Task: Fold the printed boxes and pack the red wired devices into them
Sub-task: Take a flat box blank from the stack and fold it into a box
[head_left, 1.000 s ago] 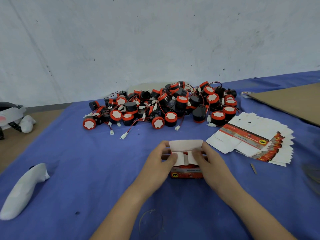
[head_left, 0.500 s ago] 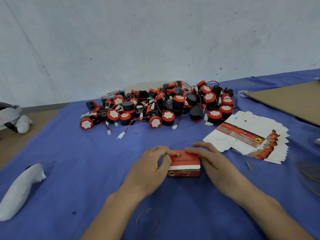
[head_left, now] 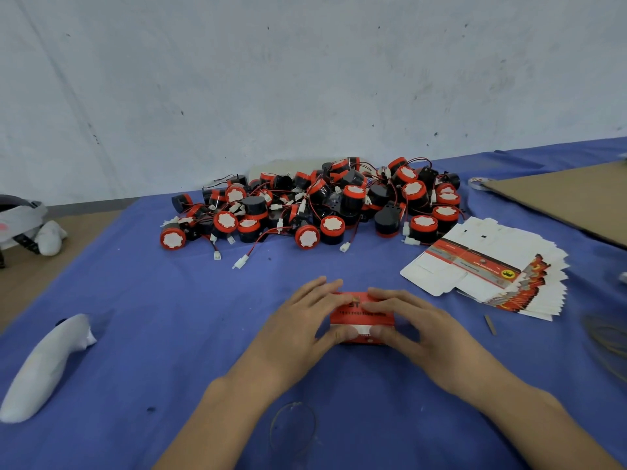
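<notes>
Red printed box point(head_left: 361, 314) at lower centre of frame, gripped between left hand point(head_left: 298, 330) and right hand point(head_left: 427, 334), thumbs on its front, wired devices point(head_left: 322, 205) heaped above

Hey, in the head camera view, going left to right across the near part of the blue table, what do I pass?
White object → left hand → red box → right hand → stack of flat boxes.

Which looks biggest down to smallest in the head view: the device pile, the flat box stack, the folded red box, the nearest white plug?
1. device pile
2. flat box stack
3. folded red box, partly under left hand and right hand
4. nearest white plug
</notes>
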`<state>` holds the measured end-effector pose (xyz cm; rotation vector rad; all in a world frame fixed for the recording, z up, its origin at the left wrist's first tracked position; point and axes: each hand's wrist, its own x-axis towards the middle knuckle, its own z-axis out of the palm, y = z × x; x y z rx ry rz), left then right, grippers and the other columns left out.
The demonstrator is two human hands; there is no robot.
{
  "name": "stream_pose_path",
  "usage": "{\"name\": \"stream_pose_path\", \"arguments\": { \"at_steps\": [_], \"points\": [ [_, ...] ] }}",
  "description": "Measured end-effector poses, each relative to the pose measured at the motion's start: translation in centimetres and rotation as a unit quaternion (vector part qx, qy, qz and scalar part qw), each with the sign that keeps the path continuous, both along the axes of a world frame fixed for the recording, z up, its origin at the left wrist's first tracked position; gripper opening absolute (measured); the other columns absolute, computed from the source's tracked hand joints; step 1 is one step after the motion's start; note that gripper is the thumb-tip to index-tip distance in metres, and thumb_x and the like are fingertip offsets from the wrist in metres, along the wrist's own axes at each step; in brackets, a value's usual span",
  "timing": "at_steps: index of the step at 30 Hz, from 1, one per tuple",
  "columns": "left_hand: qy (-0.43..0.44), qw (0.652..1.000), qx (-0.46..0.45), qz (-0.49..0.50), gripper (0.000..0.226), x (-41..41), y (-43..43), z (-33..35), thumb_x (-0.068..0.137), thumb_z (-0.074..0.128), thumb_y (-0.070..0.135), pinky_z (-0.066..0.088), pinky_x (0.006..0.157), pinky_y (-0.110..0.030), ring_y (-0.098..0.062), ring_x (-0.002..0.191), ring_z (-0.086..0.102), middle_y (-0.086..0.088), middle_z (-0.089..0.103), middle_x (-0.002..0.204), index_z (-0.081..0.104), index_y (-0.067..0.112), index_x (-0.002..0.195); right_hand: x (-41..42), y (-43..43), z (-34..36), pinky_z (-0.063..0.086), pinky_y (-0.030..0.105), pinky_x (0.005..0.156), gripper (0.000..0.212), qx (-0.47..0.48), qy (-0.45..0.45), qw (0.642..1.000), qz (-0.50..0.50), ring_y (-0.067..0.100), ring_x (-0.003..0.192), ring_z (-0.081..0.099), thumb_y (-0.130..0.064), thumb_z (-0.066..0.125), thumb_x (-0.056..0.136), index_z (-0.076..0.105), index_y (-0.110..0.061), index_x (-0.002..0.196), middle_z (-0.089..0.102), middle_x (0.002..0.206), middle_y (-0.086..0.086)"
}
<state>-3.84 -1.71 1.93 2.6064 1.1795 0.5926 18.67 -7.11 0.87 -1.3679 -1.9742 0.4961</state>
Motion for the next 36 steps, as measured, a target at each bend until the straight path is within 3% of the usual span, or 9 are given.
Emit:
{"name": "stream_pose_path", "arguments": {
  "at_steps": [2,4,10,14,16,20,26,36],
  "points": [
    [-0.001,0.998,0.056,-0.014,0.043,0.1,-0.2,-0.3,0.099,0.048,0.051,0.026,0.115,-0.017,0.004,0.144,0.026,0.022,0.042,0.149,0.055,0.033,0.138,0.0,0.0,-0.2,0.031,0.008,0.106,0.037,0.014,-0.016,1.0,-0.007,-0.011,0.133,0.038,-0.059,0.048,0.085,0.049,-0.059,0.122,0.042,0.138,-0.039],
    [-0.034,0.997,0.071,-0.016,0.034,0.2,-0.4,-0.5,0.099,0.056,0.041,0.041,0.108,-0.028,-0.002,0.135,0.043,0.015,0.054,0.143,0.062,0.029,0.13,0.0,0.1,-0.3,0.03,0.008,0.107,0.035,0.014,-0.017,1.0,-0.013,-0.01,0.133,0.038,-0.056,0.049,0.087,0.049,-0.06,0.121,0.042,0.138,-0.038],
    [-0.129,0.991,0.018,-0.005,0.03,0.6,-0.6,-0.1,0.096,0.055,0.042,0.049,0.1,-0.03,0.005,0.124,0.052,0.02,0.063,0.13,0.067,0.033,0.122,-0.1,0.4,-0.3,0.043,0.025,0.106,0.046,0.021,0.024,0.999,-0.036,-0.004,0.127,0.048,-0.061,0.041,0.09,0.063,-0.046,0.127,0.055,0.133,-0.034],
    [-0.144,0.99,-0.011,0.01,0.014,0.7,-0.8,0.1,0.098,0.057,0.041,0.051,0.091,-0.034,-0.001,0.11,0.06,0.022,0.066,0.117,0.062,0.039,0.111,-0.1,0.5,-0.3,0.041,0.019,0.104,0.047,0.031,0.017,0.998,-0.05,-0.008,0.123,0.048,-0.064,0.039,0.088,0.064,-0.047,0.125,0.05,0.126,-0.045],
    [-0.14,0.99,-0.019,0.015,0.009,0.7,-0.8,0.2,0.098,0.056,0.043,0.051,0.086,-0.035,-0.004,0.102,0.06,0.02,0.067,0.111,0.057,0.037,0.105,-0.1,0.5,-0.4,0.04,0.015,0.102,0.049,0.029,0.016,0.998,-0.051,-0.008,0.123,0.047,-0.066,0.037,0.088,0.064,-0.048,0.124,0.047,0.125,-0.048],
    [-0.153,0.988,-0.031,0.008,0.005,0.7,-0.8,0.3,0.099,0.059,0.038,0.048,0.093,-0.03,0.006,0.109,0.056,0.022,0.066,0.119,0.062,0.036,0.102,-0.1,0.3,-0.4,0.038,0.011,0.102,0.047,0.021,0.016,0.999,-0.046,-0.009,0.126,0.044,-0.064,0.037,0.089,0.061,-0.05,0.127,0.046,0.13,-0.045],
    [-0.159,0.985,-0.067,-0.001,0.01,0.3,-0.4,-0.1,0.099,0.057,0.038,0.046,0.101,-0.027,0.009,0.124,0.05,0.03,0.056,0.131,0.065,0.035,0.105,0.0,0.0,-0.3,0.038,0.016,0.107,0.048,0.015,0.0,0.999,-0.037,-0.005,0.13,0.043,-0.06,0.038,0.091,0.058,-0.048,0.132,0.047,0.139,-0.035],
    [-0.182,0.979,-0.089,-0.019,0.016,-0.4,-0.2,-0.5,0.095,0.065,0.035,0.043,0.105,-0.021,0.013,0.129,0.044,0.039,0.05,0.134,0.065,0.047,0.106,0.5,-0.1,-0.5,0.039,0.022,0.111,0.042,0.009,-0.016,1.0,-0.006,-0.011,0.136,0.035,-0.06,0.043,0.09,0.047,-0.059,0.132,0.037,0.146,-0.04]
  ]
}}
